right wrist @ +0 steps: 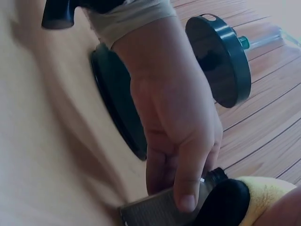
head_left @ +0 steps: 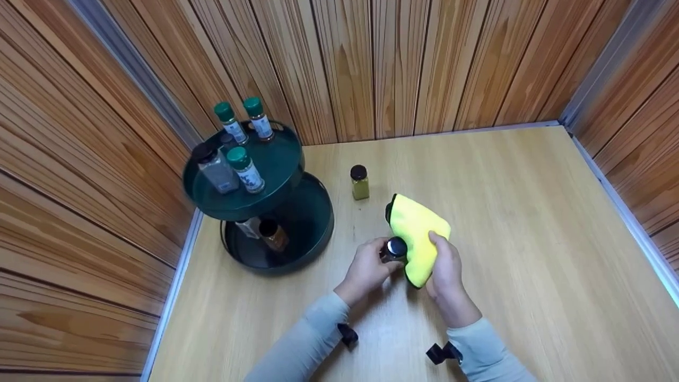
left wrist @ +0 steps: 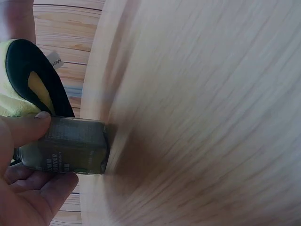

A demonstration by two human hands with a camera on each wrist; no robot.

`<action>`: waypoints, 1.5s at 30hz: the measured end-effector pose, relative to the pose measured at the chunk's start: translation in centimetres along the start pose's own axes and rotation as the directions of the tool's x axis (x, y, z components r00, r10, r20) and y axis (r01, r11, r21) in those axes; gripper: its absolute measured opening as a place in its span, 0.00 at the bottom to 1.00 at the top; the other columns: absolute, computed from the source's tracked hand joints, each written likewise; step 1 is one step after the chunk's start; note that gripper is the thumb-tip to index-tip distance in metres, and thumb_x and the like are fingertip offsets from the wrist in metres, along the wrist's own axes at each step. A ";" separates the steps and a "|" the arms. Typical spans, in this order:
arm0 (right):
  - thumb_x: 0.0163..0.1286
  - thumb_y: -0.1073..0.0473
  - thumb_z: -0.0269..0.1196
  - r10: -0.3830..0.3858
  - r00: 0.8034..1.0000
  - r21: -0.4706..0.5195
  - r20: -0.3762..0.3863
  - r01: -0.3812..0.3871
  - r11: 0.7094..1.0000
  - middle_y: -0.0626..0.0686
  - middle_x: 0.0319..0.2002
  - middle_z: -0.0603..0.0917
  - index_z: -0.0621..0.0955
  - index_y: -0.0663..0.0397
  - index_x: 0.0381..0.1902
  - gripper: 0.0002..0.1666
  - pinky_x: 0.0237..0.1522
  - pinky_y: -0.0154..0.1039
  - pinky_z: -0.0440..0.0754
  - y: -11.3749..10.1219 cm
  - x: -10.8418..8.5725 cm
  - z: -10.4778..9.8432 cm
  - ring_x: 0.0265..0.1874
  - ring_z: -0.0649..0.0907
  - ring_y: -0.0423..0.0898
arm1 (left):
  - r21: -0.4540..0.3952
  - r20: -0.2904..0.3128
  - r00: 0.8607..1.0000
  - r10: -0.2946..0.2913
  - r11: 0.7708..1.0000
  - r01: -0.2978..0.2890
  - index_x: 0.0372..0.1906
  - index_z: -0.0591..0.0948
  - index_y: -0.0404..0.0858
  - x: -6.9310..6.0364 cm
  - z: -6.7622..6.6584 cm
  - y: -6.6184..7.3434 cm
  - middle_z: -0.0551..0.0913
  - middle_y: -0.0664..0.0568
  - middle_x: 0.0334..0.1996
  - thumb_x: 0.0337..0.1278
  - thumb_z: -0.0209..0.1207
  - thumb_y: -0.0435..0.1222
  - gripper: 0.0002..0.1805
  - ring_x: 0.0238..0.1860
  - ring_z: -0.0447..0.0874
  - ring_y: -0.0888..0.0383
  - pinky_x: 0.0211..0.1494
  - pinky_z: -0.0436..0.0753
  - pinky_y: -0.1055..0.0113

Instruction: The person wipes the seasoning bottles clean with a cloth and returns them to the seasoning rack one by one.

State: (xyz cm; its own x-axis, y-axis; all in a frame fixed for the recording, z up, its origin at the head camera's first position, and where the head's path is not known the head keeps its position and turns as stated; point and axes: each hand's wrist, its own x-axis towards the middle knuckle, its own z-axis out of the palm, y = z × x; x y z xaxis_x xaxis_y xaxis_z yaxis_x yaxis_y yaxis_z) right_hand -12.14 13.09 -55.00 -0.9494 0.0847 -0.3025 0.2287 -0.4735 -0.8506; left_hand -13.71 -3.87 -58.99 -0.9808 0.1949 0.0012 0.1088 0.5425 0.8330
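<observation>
My left hand (head_left: 366, 269) grips a clear square spice jar with a black cap (head_left: 397, 247), thumb on one side and fingers on the other. In the left wrist view, part of a cumin powder label shows on the jar (left wrist: 77, 146). Its base is close to the tabletop; whether it touches I cannot tell. A folded yellow cloth (head_left: 418, 228) with dark edging is held by my right hand (head_left: 447, 273), thumb on top. The cloth lies against the jar's side near the cap. Most of the right hand's fingers are hidden beneath the cloth.
Left of the hands stands a dark green two-tier round rack (head_left: 281, 185). Several green-capped and dark-capped jars are on its top tier; a brown jar (head_left: 273, 236) and a pale one sit below. Another black-capped jar (head_left: 360, 185) stands behind the cloth. Wood-panelled walls border the table (head_left: 530, 212).
</observation>
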 end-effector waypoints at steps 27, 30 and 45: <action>0.82 0.51 0.47 -0.049 0.998 0.013 0.034 0.049 0.999 0.49 0.46 0.83 0.71 0.60 0.61 0.21 0.49 0.38 0.82 -1.0 1.4 -2.1 0.45 0.84 0.43 | 0.091 -0.160 0.981 -0.112 0.988 0.127 0.49 0.77 0.34 -0.4 0.8 2.0 0.76 0.52 0.42 0.45 0.78 0.52 0.34 0.43 0.76 0.58 0.51 0.80 0.63; 0.83 0.51 0.47 -0.054 0.997 0.022 0.052 0.053 0.998 0.49 0.45 0.83 0.71 0.60 0.61 0.21 0.48 0.38 0.83 -0.9 1.4 -2.1 0.44 0.84 0.44 | 0.080 -0.136 0.987 -0.091 0.991 0.103 0.48 0.79 0.34 -0.3 0.4 2.1 0.80 0.51 0.41 0.44 0.78 0.48 0.31 0.43 0.78 0.58 0.51 0.80 0.62; 0.81 0.50 0.51 -0.035 0.999 -0.120 -0.001 0.034 0.992 0.48 0.37 0.84 0.75 0.65 0.55 0.22 0.42 0.36 0.82 2.3 1.3 -1.2 0.36 0.83 0.42 | -0.048 0.045 0.999 -0.023 0.999 0.025 0.57 0.84 0.36 0.3 -0.9 1.0 0.88 0.47 0.52 0.50 0.75 0.33 0.26 0.56 0.84 0.50 0.60 0.81 0.59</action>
State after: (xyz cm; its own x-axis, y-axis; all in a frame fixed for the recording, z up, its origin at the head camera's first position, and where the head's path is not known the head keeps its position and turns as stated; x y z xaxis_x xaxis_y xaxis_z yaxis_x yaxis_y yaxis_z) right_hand -12.64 13.18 -57.85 -0.9565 0.1022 -0.2734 0.2203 -0.3616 -0.9059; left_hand -14.02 -4.01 -57.63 -0.9749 0.2186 -0.0428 0.0761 0.5072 0.8585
